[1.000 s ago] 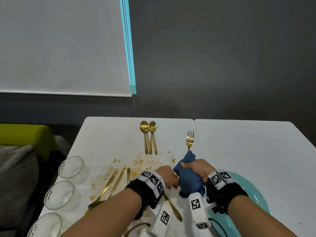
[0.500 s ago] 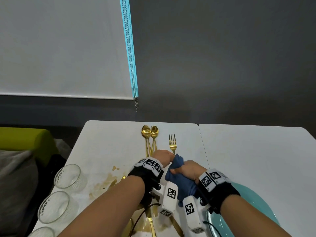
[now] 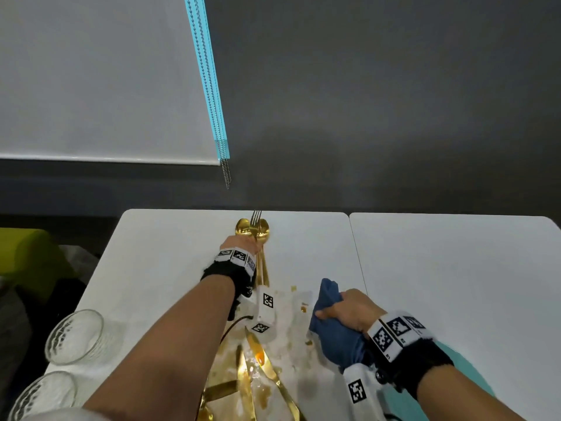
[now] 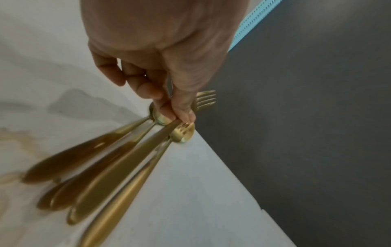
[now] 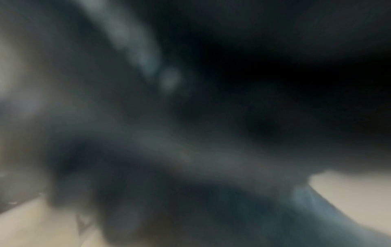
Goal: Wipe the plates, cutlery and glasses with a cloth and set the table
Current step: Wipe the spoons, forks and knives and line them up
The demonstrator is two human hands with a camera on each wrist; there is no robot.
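Observation:
My left hand [image 3: 253, 243] is stretched to the table's far edge and pinches a gold fork [image 3: 256, 215] by its neck. In the left wrist view thumb and fingers [image 4: 180, 117] hold the fork [image 4: 205, 100] just over two gold spoons [image 4: 183, 135] lying side by side. Their bowls [image 3: 243, 227] show beside the fork tines. My right hand [image 3: 349, 311] grips a bunched blue cloth [image 3: 334, 329] nearer to me, apart from the fork. The right wrist view is dark and blurred by cloth.
Brown stains and several gold knives [image 3: 258, 357] lie on the white table [image 3: 158, 268] under my left forearm. Two clear glasses [image 3: 74, 335] stand at the left edge. A teal plate [image 3: 478, 376] sits under my right forearm. A second white table [image 3: 455, 268] adjoins on the right.
My left hand has carried the fork away from the cloth to the far edge, over the spoons. My right hand with the cloth has stayed near me, so the hands are now apart.

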